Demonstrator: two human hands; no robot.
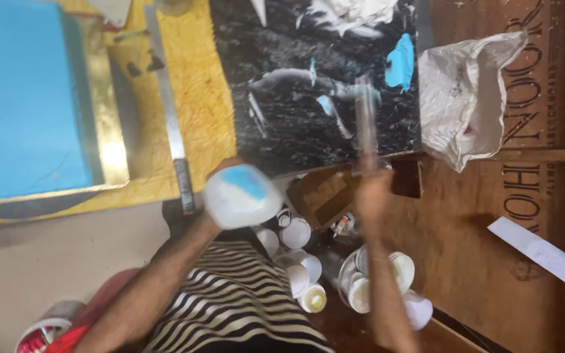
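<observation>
My left hand (225, 163) is closed around a white lump with a light blue patch (242, 195), soft-looking like icing paste, held just off the near edge of a black marbled slab (295, 111). My right hand (369, 199) grips the lower end of a clear rod-shaped tool (365, 117), blurred by motion, which reaches up over the slab. Light blue smears (400, 62) and white streaks lie on the slab's surface.
A light blue block on a gold board (109, 98) stands at the left on yellow cloth (201, 85), with a long black-handled blade (168, 111) beside it. A white plastic bag (465, 98) and a paper strip (541, 252) lie on wooden boards. Several small white jars (302, 261) sit below.
</observation>
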